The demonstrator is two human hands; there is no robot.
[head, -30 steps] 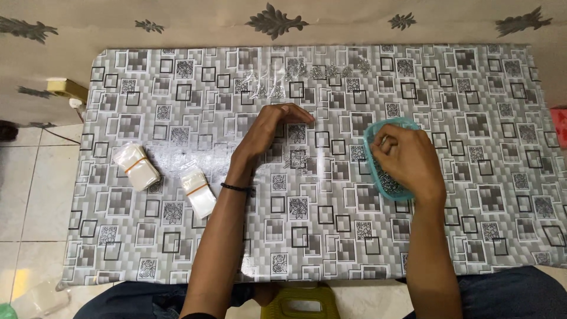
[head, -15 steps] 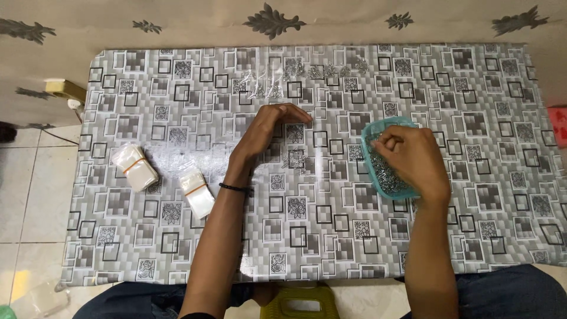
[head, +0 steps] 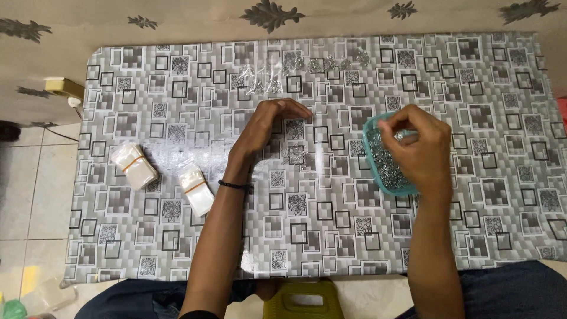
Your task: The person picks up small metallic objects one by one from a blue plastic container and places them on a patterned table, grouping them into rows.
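Lifted slightly, the right hand [head: 416,150] now pinches small metal pieces above the teal tray [head: 373,155]; left hand [head: 273,123] rests cupped, empty, on the surface [head: 472,88].

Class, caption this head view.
Right hand picks in a teal tray; left hand rests on the table.

patterned table [head: 472,77] bears teal tray [head: 378,177] and two bag bundles [head: 134,166].

a teal tray [head: 371,155] sits on a grey tablecloth [head: 472,88] patterned with black squares.
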